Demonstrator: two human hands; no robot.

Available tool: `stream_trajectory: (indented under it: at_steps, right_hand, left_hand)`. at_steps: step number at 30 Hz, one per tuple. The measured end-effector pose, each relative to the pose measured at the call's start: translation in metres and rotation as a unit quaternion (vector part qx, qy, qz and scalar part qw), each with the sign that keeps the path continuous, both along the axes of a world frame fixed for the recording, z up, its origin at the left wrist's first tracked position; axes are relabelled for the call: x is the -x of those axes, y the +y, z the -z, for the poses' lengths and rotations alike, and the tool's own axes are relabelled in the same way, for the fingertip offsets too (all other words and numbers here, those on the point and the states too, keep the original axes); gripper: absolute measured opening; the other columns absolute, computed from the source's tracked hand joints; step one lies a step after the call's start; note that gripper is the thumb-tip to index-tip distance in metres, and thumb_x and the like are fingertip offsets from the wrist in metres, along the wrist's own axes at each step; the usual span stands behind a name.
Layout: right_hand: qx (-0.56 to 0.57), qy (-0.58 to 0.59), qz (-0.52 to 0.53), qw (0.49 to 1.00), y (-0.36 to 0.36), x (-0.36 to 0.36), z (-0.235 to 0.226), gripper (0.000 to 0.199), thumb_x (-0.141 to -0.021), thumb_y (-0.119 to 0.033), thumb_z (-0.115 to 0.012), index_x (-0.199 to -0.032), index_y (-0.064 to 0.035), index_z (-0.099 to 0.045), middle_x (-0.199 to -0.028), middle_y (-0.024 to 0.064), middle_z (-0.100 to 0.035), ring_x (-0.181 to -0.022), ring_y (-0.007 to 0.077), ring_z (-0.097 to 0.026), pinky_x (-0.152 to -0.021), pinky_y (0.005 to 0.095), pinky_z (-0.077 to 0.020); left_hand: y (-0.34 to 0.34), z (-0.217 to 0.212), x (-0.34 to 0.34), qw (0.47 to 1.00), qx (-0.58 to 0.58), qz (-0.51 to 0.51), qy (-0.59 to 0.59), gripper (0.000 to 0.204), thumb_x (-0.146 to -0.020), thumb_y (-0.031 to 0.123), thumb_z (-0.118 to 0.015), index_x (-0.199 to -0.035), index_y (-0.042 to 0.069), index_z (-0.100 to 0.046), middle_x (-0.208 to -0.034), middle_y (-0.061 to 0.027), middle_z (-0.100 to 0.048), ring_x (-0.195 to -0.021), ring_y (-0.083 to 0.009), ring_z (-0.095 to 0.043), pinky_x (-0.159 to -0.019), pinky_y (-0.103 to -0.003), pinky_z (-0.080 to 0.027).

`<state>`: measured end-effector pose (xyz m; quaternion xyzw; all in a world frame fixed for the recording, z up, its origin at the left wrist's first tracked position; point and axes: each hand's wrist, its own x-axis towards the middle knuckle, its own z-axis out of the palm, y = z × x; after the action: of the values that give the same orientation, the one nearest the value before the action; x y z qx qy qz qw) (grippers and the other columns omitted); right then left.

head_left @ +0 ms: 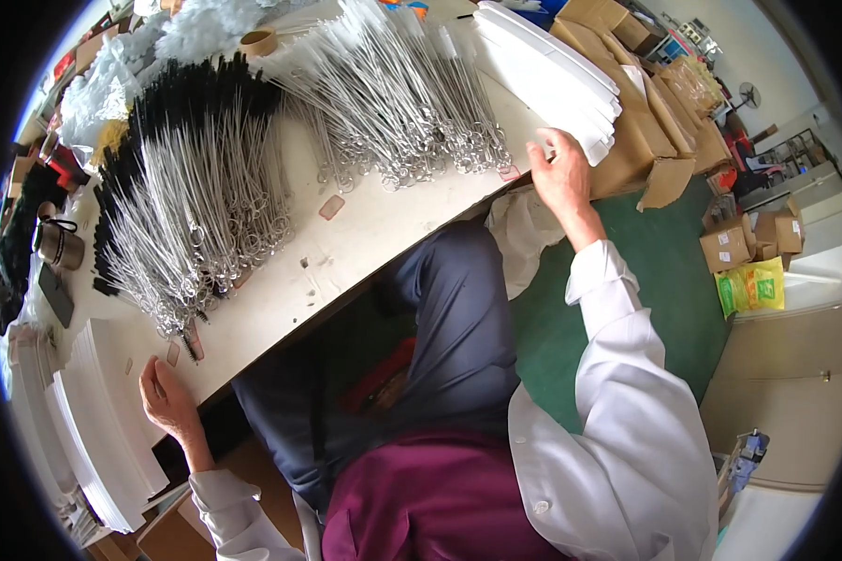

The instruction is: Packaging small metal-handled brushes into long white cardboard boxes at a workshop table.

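Note:
My left hand (167, 404) rests at the table's near left edge, fingers loosely stretched and nothing visible in it. Right beside it is a stack of white folded card sheets (103, 421). At the right end of the table, my right hand (563, 175) has its fingers apart, with no held thing showing. Its fingertips are close to the near end of a white stack of long pieces (552, 70); whether they touch cannot be told. Between my hands lie two heaps of wire-handled brushes with looped ends: black-bristled brushes (196, 178) at left, white-bristled brushes (393, 93) farther back.
Small reddish clear tags (331, 207) lie on the white table (346, 238). A steel mug (58, 243) and a dark flat object (56, 295) stand at far left. Brown tape (258, 41) sits behind the heaps. Open cardboard boxes (627, 112) adjoin the table's right end.

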<state>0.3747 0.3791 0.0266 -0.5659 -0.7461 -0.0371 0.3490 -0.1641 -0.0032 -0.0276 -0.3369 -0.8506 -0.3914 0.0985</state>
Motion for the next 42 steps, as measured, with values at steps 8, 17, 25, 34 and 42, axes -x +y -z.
stream_trajectory:
  at_steps: [8,17,25,34,42]
  right_hand:
    - [0.048,-0.029,-0.066,0.996,-0.002,0.003,0.002,0.059,-0.094,-0.044,-0.071,-0.129,0.0031,-0.064,-0.133,0.0244,-0.064,-0.129,0.0397,-0.057,-0.111,0.0464,-0.0446]
    - [-0.004,-0.272,0.113,0.956,0.06,-0.069,-0.006,0.061,-0.086,-0.015,-0.074,-0.141,0.001,-0.054,-0.146,0.018,-0.053,-0.138,0.0353,-0.048,-0.117,0.0462,-0.0371]
    - [0.029,-0.346,0.11,0.931,0.074,-0.086,-0.001,0.067,-0.085,-0.012,-0.075,-0.146,-0.0015,-0.049,-0.15,0.0154,-0.051,-0.142,0.0335,-0.045,-0.119,0.0447,-0.0357]
    - [0.035,-0.28,0.112,0.953,0.06,-0.081,0.0,0.06,-0.087,-0.014,-0.074,-0.142,-0.003,-0.053,-0.146,0.0151,-0.055,-0.138,0.0328,-0.05,-0.117,0.0466,-0.037]
    - [-0.075,-0.15,0.095,0.981,0.038,-0.065,-0.026,0.052,-0.08,-0.011,-0.076,-0.129,0.0011,-0.062,-0.133,0.0207,-0.063,-0.125,0.04,-0.059,-0.108,0.0465,-0.0464]
  left_hand:
    - [0.0,0.011,0.001,0.995,-0.005,0.052,0.08,0.018,-0.101,0.013,-0.065,-0.109,0.0,-0.073,-0.113,-0.0136,-0.075,-0.097,-0.026,-0.072,-0.086,-0.035,-0.057]
    - [-0.006,0.016,0.006,0.991,0.015,0.039,0.128,0.017,-0.1,0.014,-0.068,-0.108,0.0,-0.073,-0.116,-0.0141,-0.074,-0.098,-0.0275,-0.072,-0.083,-0.036,-0.058]
    - [-0.005,0.02,0.007,0.99,0.015,0.033,0.137,0.013,-0.098,0.01,-0.069,-0.104,-0.001,-0.072,-0.114,-0.0141,-0.074,-0.099,-0.0283,-0.072,-0.085,-0.037,-0.058]
    - [-0.005,0.02,0.01,0.984,0.017,0.051,0.17,0.012,-0.096,0.007,-0.068,-0.104,-0.001,-0.073,-0.113,-0.0149,-0.075,-0.1,-0.0308,-0.072,-0.085,-0.039,-0.058]
    - [-0.006,0.016,0.004,0.988,-0.001,0.043,0.148,0.012,-0.097,0.007,-0.068,-0.104,-0.002,-0.073,-0.112,-0.0154,-0.074,-0.099,-0.0293,-0.072,-0.085,-0.037,-0.058]
